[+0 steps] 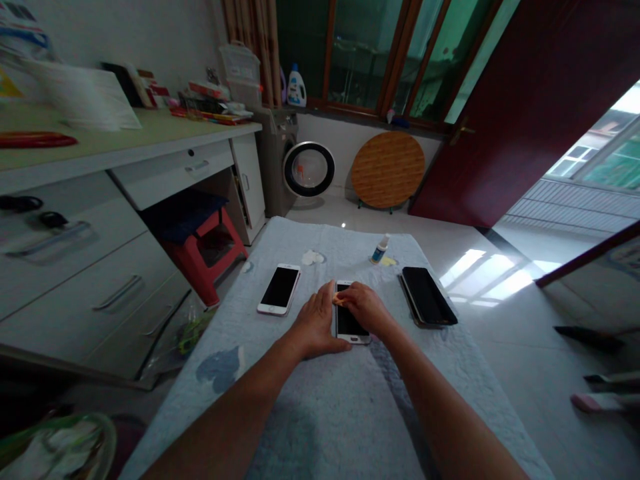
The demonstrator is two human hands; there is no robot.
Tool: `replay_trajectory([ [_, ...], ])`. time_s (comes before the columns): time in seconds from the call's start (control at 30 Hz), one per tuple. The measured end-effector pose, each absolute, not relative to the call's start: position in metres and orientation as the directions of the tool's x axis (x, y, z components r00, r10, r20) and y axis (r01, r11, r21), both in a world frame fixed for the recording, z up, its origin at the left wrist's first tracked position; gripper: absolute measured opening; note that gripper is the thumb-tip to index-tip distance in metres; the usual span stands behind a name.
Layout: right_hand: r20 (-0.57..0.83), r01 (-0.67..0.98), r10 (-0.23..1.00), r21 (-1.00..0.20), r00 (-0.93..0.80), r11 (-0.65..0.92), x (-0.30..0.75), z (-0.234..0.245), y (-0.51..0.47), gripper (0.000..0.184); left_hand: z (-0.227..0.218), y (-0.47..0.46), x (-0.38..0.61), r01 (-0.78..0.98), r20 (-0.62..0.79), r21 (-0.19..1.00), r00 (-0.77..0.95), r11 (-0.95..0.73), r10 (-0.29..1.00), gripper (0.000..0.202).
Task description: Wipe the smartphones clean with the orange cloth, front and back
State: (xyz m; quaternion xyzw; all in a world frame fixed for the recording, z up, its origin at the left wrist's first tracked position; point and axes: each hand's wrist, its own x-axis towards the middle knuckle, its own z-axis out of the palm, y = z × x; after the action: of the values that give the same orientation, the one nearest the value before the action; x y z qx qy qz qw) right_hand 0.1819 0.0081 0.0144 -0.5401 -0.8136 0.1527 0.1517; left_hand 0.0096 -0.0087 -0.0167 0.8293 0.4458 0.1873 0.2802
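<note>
A white smartphone (349, 321) with a dark screen lies face up on the cloth-covered table, between my hands. My left hand (316, 322) holds it along its left edge, the thumb reaching to the bottom edge and the fingers along the side. Pinched in the fingers of my right hand (367, 306) is a small orange cloth (339, 299), pressed on the upper part of the screen. Another white smartphone (280, 289) rests to the left, screen up. On the right lies a black phone (429, 296), seemingly stacked on something. A small spray bottle (380, 249) stands behind.
A pale blue quilted cloth (320, 427) covers the table. To the left are a white drawer desk (65, 233) and a red stool (207, 253). Farther back stand a washing machine with its door (309, 169) open and a round wooden tabletop (389, 169) leaning on the wall.
</note>
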Motion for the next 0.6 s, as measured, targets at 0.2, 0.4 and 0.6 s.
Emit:
replay_trajectory([
  [0.2, 0.050, 0.782, 0.882, -0.440, -0.469, 0.441, 0.185, 0.021, -0.023, 0.020, -0.016, -0.007, 0.008, 0.641, 0.038, 0.579, 0.596, -0.504, 0.802, 0.115],
  [0.4, 0.017, 0.701, 0.826, -0.521, -0.563, 0.488, 0.192, 0.032, -0.038, 0.019, -0.004, -0.008, 0.009, 0.688, -0.030, 0.522, 0.606, -0.504, 0.795, 0.096],
  [0.6, 0.070, 0.736, 0.879, -0.517, -0.472, 0.437, 0.207, 0.019, -0.027, 0.022, 0.001, -0.009, 0.009, 0.691, -0.048, 0.515, 0.614, -0.507, 0.788, 0.097],
])
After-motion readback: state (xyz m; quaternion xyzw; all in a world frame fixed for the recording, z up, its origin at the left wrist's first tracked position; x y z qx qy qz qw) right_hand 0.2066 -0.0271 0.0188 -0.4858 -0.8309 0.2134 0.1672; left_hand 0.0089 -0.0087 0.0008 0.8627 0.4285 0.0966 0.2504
